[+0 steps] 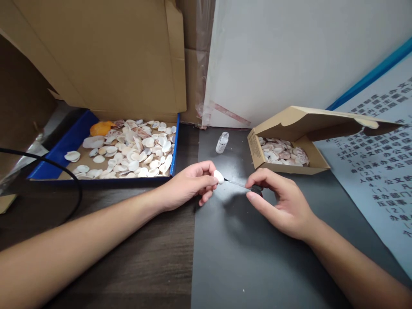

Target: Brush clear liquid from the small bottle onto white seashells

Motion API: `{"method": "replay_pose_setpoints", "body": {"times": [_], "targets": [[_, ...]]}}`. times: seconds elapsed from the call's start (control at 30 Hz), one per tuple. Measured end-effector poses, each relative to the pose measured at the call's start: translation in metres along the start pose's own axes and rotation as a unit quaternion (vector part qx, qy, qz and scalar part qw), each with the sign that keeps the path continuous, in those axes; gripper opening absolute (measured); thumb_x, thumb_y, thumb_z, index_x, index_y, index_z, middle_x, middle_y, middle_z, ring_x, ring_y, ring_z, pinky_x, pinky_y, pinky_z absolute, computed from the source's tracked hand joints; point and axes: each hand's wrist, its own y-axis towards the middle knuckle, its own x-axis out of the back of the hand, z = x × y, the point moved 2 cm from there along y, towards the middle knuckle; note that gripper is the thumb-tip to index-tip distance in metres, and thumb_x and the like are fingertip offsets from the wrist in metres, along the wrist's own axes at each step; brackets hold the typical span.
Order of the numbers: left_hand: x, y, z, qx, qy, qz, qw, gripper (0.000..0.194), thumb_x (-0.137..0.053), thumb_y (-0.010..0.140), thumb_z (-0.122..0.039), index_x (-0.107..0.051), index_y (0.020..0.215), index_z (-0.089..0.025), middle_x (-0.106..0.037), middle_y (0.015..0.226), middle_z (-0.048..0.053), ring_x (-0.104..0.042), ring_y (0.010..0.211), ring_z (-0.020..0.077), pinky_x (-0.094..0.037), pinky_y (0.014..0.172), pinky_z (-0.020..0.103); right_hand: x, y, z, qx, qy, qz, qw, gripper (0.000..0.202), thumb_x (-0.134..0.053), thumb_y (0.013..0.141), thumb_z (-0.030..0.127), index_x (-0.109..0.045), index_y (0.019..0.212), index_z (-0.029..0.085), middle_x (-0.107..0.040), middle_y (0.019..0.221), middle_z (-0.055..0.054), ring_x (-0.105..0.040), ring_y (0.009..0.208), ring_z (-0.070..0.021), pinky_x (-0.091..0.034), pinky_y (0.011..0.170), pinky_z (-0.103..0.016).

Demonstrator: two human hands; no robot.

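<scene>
Pinching white shell [218, 177] w/ left hand [189, 183], thumb + fingers tog. in a grip clamped on its left side. Holding black-capped brush [256, 190] w/ right hand [283, 204], thumb & fingertips in a closed grip round its cap. Pointing thin stem left, w/ dark tip at right edge of shell; can't tell if pressed on or just beside. Holding both above grey mat [257, 266], approx. mid-scene, btwn hands. Can see clear bottle [222, 143] upright & uncapped on mat, far of hands. Far left on dark wood desk [144, 266], can see blue box [61, 148], lid up, w/ many loose shells [148, 142] + orange piece [101, 128] nr its far left corner. Far right, note small cardboard box [256, 150], lid partly raised, w/ more shells inside. Further right, note printed sheet [380, 184].
</scene>
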Motion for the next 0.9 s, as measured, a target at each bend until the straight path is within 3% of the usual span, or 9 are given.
{"method": "replay_pose_setpoints", "body": {"times": [0.1,0.3,0.47,0.67,0.9], "targets": [[0.0000,-0.0004,-0.0007,0.002,-0.001,-0.001,1.000,0.016,-0.063,0.083,-0.021,-0.048,0.079,-0.019,-0.054,0.062,-0.007,-0.048,0.045,0.0050,-0.040,0.042,0.016,-0.0001,0.0001,0.0008,0.022,0.011,0.017,1.000,0.005,-0.060,0.090,0.019,-0.058,0.093,0.023,-0.062,0.076,0.001,-0.057,0.063,-0.0128,-0.049,0.061,-0.024],[0.0012,-0.0011,-0.0012,0.008,0.000,0.002,1.000,0.013,-0.063,0.082,-0.020,-0.050,0.079,-0.018,-0.055,0.063,-0.006,-0.049,0.047,0.0057,-0.040,0.044,0.017,-0.0025,0.0010,-0.0009,-0.022,-0.010,0.042,0.999,0.004,-0.058,0.089,0.019,-0.061,0.090,0.021,-0.062,0.073,0.000,-0.055,0.058,-0.0124,-0.047,0.056,-0.023],[0.0017,-0.0008,0.0002,0.007,0.007,0.010,1.000,0.015,-0.063,0.083,-0.022,-0.048,0.079,-0.019,-0.055,0.063,-0.006,-0.049,0.047,0.0062,-0.040,0.044,0.017,-0.0009,-0.0006,0.0007,0.016,0.011,0.033,0.999,0.006,-0.056,0.092,0.020,-0.061,0.095,0.022,-0.066,0.079,-0.002,-0.060,0.065,-0.0145,-0.050,0.061,-0.025],[0.0020,-0.0007,0.0000,0.013,0.003,0.013,1.000,0.014,-0.062,0.082,-0.020,-0.049,0.079,-0.018,-0.055,0.062,-0.006,-0.050,0.047,0.0057,-0.040,0.045,0.017,-0.0012,0.0007,0.0003,-0.003,-0.021,0.026,0.999,0.005,-0.061,0.088,0.019,-0.062,0.091,0.022,-0.063,0.072,0.001,-0.050,0.054,-0.0111,-0.046,0.055,-0.023],[0.0018,-0.0003,0.0011,0.010,0.009,0.018,1.000,0.012,-0.062,0.084,-0.021,-0.051,0.081,-0.018,-0.051,0.058,-0.007,-0.049,0.047,0.0063,-0.041,0.044,0.016,0.0015,-0.0011,-0.0002,-0.001,-0.011,0.003,1.000,0.005,-0.059,0.090,0.020,-0.061,0.094,0.023,-0.063,0.074,0.002,-0.056,0.058,-0.0128,-0.047,0.057,-0.025]]}}
